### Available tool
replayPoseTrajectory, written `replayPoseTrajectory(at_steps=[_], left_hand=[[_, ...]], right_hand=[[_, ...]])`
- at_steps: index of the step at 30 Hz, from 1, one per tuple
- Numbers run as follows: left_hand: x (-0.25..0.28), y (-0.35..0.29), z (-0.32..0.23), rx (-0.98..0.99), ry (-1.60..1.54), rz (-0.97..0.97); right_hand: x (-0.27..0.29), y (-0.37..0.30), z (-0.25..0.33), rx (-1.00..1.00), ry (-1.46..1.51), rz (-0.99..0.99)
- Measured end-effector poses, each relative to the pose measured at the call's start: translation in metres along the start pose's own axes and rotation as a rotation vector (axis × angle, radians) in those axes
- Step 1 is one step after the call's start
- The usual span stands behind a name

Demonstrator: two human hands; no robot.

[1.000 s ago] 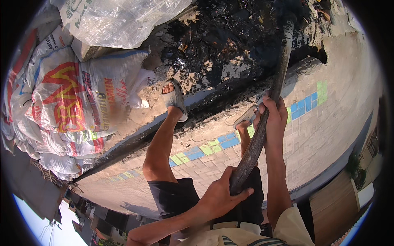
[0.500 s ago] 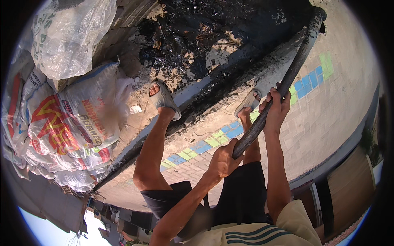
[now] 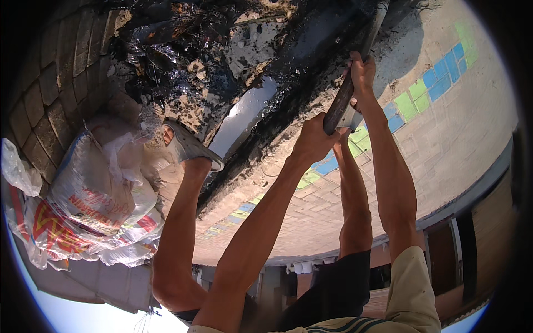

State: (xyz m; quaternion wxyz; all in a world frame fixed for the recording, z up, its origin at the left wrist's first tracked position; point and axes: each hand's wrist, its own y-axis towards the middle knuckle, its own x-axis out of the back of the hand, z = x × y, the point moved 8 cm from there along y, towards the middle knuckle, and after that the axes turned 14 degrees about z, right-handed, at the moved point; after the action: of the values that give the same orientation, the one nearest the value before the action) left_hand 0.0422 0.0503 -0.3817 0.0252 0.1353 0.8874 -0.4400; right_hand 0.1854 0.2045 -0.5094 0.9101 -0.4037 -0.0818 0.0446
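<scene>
Both of my hands grip a long, dark, weathered wooden handle (image 3: 343, 99). My left hand (image 3: 315, 136) is closed around its lower end. Higher up, my right hand (image 3: 363, 76) is wrapped around the shaft. The handle slants up and to the right past the top edge, so its far end is out of view. Beyond my hands lies a drain channel (image 3: 311, 55) with dark, wet water. Black, shiny sludge (image 3: 177, 72) with debris is heaped to its left.
My left foot, in a grey sandal (image 3: 191, 149), stands on the sludge side; the right sandal (image 3: 350, 119) is across the channel. White printed sacks (image 3: 94, 205) lie at left below grey blocks (image 3: 47, 83). Paving (image 3: 444, 150) with blue and green painted bricks runs along the right.
Both hands have moved up and slightly left in the picture with the handle, and my arms are stretched further. The handle's far end has left the view. The view has shifted over the sacks and sludge.
</scene>
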Motion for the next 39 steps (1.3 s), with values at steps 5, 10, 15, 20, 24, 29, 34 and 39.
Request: replayPoseTrajectory(at_steps=[5,10,15,20,24,29,34,39], left_hand=[[0.018,0.129,0.02,-0.041,0.121,-0.02],[0.022,0.143,0.059,0.086,0.099,-0.031],[0.028,0.081,0.086,0.228,0.125,-0.022],[0.03,0.033,0.089,0.325,0.099,-0.011],[0.02,0.006,0.106,0.394,-0.061,0.026],[0.011,-0.017,0.107,0.428,-0.062,0.016],[0.036,-0.052,0.104,0.539,0.109,0.03],[0.009,-0.063,0.102,0.502,-0.026,0.074]], right_hand=[[0.022,0.141,-0.032,-0.065,-0.018,0.014],[0.007,0.167,-0.067,-0.015,-0.084,0.086],[-0.036,0.102,-0.099,-0.211,-0.129,0.082],[-0.055,0.057,-0.127,-0.35,-0.066,0.102],[-0.069,0.032,-0.138,-0.414,-0.077,0.161],[-0.077,0.011,-0.16,-0.514,-0.071,0.259],[-0.102,-0.015,-0.169,-0.49,0.067,0.261],[-0.097,-0.036,-0.177,-0.573,0.046,0.368]])
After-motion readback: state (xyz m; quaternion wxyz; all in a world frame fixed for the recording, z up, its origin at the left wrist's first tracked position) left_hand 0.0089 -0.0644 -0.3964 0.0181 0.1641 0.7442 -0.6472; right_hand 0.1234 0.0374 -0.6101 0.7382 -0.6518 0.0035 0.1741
